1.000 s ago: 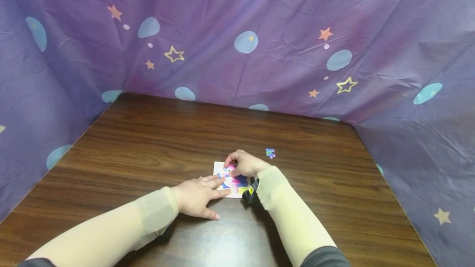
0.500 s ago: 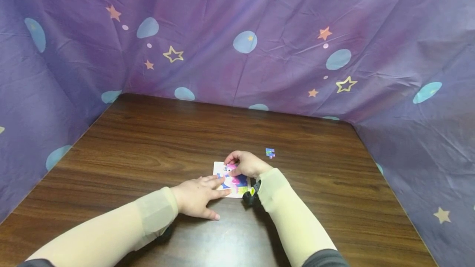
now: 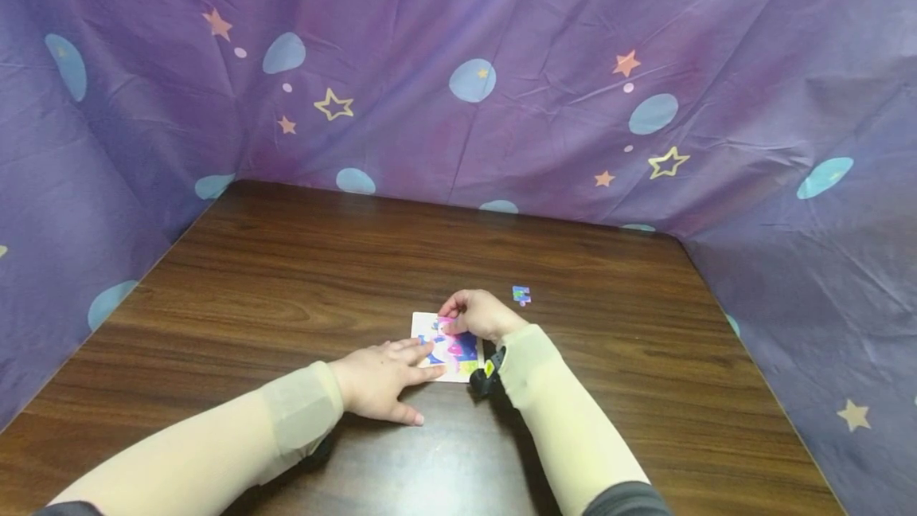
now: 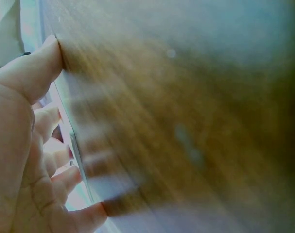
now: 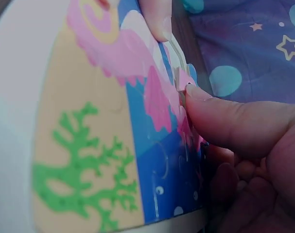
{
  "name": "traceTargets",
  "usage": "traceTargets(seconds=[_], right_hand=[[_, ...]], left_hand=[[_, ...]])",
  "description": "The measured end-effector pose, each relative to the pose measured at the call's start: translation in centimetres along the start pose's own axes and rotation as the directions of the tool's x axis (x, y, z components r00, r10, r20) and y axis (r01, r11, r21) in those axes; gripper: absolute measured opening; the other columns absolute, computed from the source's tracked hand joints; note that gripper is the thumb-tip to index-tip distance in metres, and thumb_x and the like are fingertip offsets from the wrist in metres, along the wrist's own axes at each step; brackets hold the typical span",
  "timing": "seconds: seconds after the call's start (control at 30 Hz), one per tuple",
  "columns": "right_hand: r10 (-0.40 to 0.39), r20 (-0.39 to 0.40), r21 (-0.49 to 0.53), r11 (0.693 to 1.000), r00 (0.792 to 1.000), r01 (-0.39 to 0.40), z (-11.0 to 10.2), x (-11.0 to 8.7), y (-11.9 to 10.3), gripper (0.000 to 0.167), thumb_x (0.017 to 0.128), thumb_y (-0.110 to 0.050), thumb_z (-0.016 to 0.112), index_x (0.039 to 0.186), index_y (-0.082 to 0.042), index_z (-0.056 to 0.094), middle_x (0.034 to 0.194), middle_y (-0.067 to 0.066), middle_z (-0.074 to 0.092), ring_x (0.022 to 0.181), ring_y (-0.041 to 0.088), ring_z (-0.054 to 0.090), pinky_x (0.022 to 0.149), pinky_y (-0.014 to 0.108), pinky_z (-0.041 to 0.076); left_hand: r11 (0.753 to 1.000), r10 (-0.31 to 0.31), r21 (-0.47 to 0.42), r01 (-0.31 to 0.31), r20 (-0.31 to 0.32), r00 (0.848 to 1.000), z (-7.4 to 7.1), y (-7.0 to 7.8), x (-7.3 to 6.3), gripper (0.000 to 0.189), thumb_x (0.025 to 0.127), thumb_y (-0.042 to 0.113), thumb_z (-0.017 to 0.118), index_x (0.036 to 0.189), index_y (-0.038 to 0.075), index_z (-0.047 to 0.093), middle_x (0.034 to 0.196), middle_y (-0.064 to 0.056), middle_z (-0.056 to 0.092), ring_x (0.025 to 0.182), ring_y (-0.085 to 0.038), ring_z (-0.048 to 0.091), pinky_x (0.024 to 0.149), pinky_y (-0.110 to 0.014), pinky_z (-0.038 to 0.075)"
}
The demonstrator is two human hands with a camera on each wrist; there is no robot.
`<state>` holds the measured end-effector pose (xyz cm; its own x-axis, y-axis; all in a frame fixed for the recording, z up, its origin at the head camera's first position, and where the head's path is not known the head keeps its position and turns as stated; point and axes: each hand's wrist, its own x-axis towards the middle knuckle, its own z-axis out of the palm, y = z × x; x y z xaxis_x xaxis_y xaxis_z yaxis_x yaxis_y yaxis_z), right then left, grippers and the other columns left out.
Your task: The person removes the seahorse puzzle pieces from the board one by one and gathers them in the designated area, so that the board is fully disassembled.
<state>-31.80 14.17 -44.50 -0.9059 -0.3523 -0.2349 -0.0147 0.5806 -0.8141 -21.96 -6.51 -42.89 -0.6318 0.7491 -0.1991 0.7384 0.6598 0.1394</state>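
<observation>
A small jigsaw puzzle in a white-bordered tray (image 3: 421, 322) lies on the table, with a pink sea creature, blue water and green seaweed in its picture. My left hand (image 3: 383, 382) rests on the tray's left and near side, fingers straight and spread, thumb out over the wood. Over the far right part of the puzzle, my right hand (image 3: 484, 315) pinches a pink puzzle piece (image 5: 184, 78). In the right wrist view that piece stands slightly raised above the picture, under the thumb. Its far side is hidden by my fingers.
One loose blue puzzle piece (image 3: 521, 295) with some green and pink lies on the brown wooden table (image 3: 301, 261), beyond my right wrist. Purple patterned cloth (image 3: 401, 38) hangs at the back and both sides. A black wrist camera (image 3: 481, 382) sits close to the tray's right edge.
My right fingers and thumb have shifted slightly away and to the right over the puzzle, uncovering more of the pink figure. The left hand has stayed in place.
</observation>
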Motion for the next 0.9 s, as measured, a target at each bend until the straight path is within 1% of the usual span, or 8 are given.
traceTargets(seconds=[0.13,0.33,0.5,0.73,0.9], right_hand=[[0.008,-0.011,-0.008,1.0,1.0,-0.008,-0.03,-0.02,-0.06,0.02,0.073,0.001,0.078,0.091,-0.004,0.069,0.079,0.0,0.058,0.074,0.012,0.052,0.063,0.022,0.043],[0.027,-0.017,0.005,1.0,0.999,-0.027,-0.07,-0.19,-0.18,0.02,0.074,0.002,0.077,0.093,-0.003,0.071,0.08,0.001,0.061,0.073,0.013,0.053,0.062,0.022,0.044],[0.029,-0.004,0.013,1.0,1.0,-0.028,-0.04,-0.21,-0.07,0.021,0.076,0.007,0.071,0.095,-0.003,0.071,0.081,0.003,0.063,0.074,0.013,0.054,0.063,0.022,0.045],[0.027,0.031,0.042,0.999,0.999,-0.029,-0.28,-0.34,-0.13,0.033,0.074,0.019,0.062,0.1,0.0,0.07,0.083,0.003,0.059,0.078,0.013,0.052,0.067,0.021,0.045],[0.015,0.048,0.055,0.998,0.999,-0.017,-0.43,-0.33,0.04,0.035,0.073,0.02,0.06,0.101,0.001,0.069,0.085,0.003,0.059,0.079,0.014,0.052,0.068,0.022,0.046]], left_hand=[[1.0,-0.001,0.002,0.001,0.0,1.0,0.04,-0.01,0.0,0.073,0.086,0.062,0.057,0.149,0.03,0.038,0.156,-0.009,0.027,0.143,-0.028,0.024,0.11,-0.051,0.031],[1.0,-0.002,-0.003,0.002,0.002,1.0,-0.01,-0.01,-0.04,0.074,0.086,0.062,0.057,0.149,0.03,0.037,0.157,-0.008,0.027,0.143,-0.028,0.024,0.11,-0.051,0.031],[1.0,-0.009,-0.014,0.009,0.009,1.0,-0.15,0.06,-0.18,0.074,0.086,0.062,0.057,0.149,0.03,0.037,0.157,-0.008,0.026,0.143,-0.027,0.023,0.11,-0.051,0.031],[1.0,-0.009,-0.017,0.009,0.011,1.0,-0.06,0.02,-0.08,0.073,0.086,0.062,0.057,0.149,0.03,0.037,0.157,-0.008,0.026,0.144,-0.028,0.023,0.11,-0.051,0.03],[1.0,-0.01,-0.011,0.011,0.016,1.0,0.07,-0.09,-0.06,0.074,0.086,0.063,0.056,0.15,0.031,0.036,0.157,-0.008,0.024,0.144,-0.027,0.022,0.11,-0.052,0.029]])
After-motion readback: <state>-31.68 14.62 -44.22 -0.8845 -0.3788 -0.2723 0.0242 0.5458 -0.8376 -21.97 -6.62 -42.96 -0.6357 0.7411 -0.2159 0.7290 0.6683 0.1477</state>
